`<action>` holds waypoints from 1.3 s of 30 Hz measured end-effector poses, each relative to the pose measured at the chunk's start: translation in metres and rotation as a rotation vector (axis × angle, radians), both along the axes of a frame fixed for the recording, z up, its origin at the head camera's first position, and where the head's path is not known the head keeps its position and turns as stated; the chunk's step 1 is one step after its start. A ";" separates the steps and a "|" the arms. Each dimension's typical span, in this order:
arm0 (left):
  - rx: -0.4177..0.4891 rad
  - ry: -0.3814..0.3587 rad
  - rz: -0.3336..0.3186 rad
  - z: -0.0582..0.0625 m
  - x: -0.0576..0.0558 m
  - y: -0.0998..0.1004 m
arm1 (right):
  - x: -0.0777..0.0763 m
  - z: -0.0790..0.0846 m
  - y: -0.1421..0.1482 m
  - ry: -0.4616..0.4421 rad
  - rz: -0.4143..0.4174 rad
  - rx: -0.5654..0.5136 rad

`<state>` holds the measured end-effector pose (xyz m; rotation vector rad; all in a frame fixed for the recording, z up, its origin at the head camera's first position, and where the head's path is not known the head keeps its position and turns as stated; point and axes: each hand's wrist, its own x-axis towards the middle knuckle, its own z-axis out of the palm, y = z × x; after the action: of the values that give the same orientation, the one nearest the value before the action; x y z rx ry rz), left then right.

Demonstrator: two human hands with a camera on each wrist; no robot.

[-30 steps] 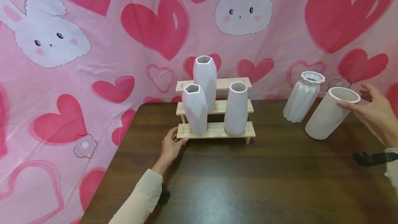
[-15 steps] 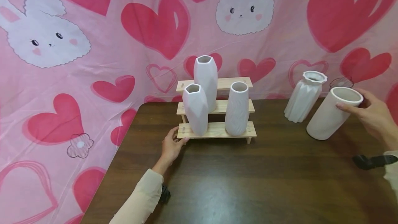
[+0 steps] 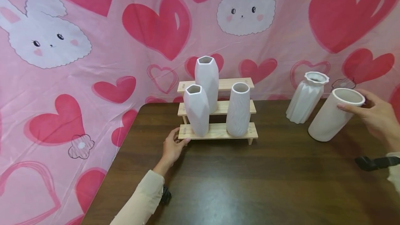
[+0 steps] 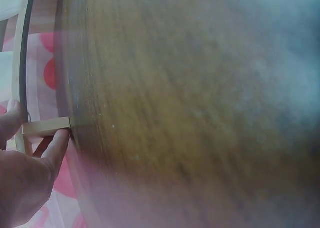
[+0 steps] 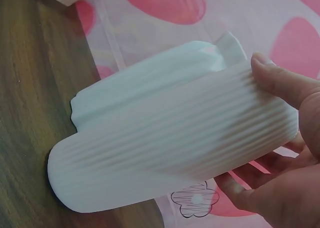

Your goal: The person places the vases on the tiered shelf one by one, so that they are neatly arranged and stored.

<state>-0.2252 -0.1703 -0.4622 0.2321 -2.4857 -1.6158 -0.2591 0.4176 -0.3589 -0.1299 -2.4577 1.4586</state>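
My right hand (image 3: 376,115) grips a white cylindrical vase (image 3: 329,121) near its rim, thumb on the near side and fingers round the far side. In the right wrist view this vase (image 5: 165,143) shows fine ribs along its length. Beside it stands a fluted white vase (image 3: 304,98) with a scalloped rim. At the left, my left hand (image 3: 172,147) holds the front corner of a three-tier wooden stand (image 3: 217,130). Up close in the left wrist view, the fingers (image 4: 57,148) touch the stand's leg (image 4: 47,127).
On the stand are two faceted white vases, one in front (image 3: 197,112) and a taller one (image 3: 207,82) behind, plus a rounded textured vase (image 3: 238,110) at the right. A dark wooden table (image 3: 265,176) bears everything. Behind it hangs a pink heart-and-rabbit cloth (image 3: 112,55).
My right hand has closed from a loose spread beside the cylindrical vase to a grip near its rim. The left hand and the stand have kept their place.
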 end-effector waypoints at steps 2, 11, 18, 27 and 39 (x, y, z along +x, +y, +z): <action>0.001 0.002 -0.002 0.000 0.000 0.000 | 0.000 0.001 -0.001 0.001 -0.010 0.006; -0.001 -0.003 -0.005 0.001 0.001 0.000 | 0.009 0.011 -0.011 0.042 0.037 -0.010; -0.012 -0.002 -0.002 0.003 0.001 0.000 | 0.009 0.023 -0.023 0.026 0.049 -0.009; -0.008 0.020 -0.006 0.002 0.000 0.000 | 0.007 0.040 -0.044 0.061 0.123 -0.037; -0.006 0.016 -0.004 0.001 0.001 0.001 | 0.010 0.070 -0.076 0.096 0.173 -0.051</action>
<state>-0.2244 -0.1697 -0.4614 0.2124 -2.4803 -1.6059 -0.2491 0.3418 -0.2893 0.1436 -2.4056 1.5590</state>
